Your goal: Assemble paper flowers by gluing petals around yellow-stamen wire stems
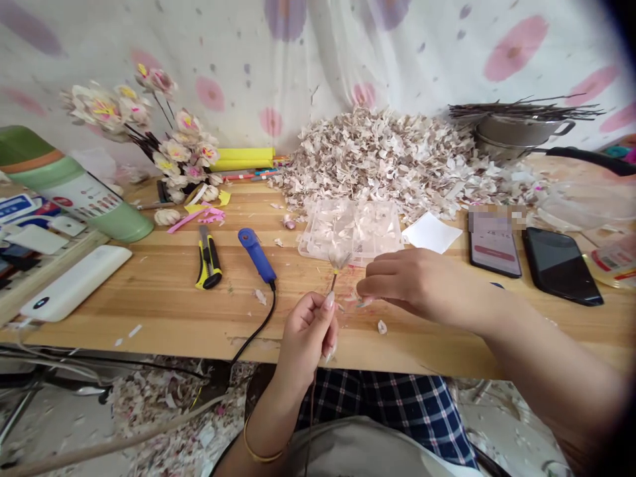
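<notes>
A wooden table [163,298] lies under both hands, with a pale petal heap [392,156] beyond them and a clear tray [352,228] nearer. The right hand [417,281], fingertips pinched together on something unclear, sits beside the bud [340,258]. The left hand [305,331] clamps the thin flower stem [333,283] upright. A steady stem and a light pinch seem wisest.

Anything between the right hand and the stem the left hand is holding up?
Nothing visible. The left hand pinches the stem upright, and the right hand sits just to its right with an open gap between. The tray lies behind the stem, not in the way.
</notes>
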Demonstrator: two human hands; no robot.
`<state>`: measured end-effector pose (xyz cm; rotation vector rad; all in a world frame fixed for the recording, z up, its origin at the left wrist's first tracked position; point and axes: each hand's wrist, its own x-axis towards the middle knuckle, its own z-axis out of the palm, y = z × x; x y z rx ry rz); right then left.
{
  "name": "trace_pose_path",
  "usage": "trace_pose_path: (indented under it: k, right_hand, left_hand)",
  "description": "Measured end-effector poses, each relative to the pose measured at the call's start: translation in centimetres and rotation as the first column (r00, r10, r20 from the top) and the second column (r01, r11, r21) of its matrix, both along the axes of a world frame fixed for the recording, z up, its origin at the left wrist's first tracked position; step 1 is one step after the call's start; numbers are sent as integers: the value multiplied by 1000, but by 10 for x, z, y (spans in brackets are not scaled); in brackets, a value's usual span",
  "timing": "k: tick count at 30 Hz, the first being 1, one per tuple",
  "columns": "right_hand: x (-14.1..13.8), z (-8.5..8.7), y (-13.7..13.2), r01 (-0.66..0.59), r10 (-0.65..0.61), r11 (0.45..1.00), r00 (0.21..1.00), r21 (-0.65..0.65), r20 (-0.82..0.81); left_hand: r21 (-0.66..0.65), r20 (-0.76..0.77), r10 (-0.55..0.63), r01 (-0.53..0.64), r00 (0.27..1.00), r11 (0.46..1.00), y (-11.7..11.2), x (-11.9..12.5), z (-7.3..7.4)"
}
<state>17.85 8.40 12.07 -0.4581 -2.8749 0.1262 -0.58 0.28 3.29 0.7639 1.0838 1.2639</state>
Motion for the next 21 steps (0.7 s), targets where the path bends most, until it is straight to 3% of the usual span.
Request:
trace_pose_path:
  k: [5, 14, 21]
  right_hand:
    - [4, -3, 11, 43, -46, 991, 999, 129, 23]
    - [6, -8, 17, 231, -231, 973, 971, -6, -63]
    - [4, 0, 16, 309, -310, 950, 950, -42, -29]
  left_hand:
    - [-23, -81, -25, 24, 996, 999, -2, 2, 4]
    - [-32, -82, -41, 39, 996, 999, -3, 1, 5]
    - [-22, -75, -48, 46, 996, 999, -3, 1, 4]
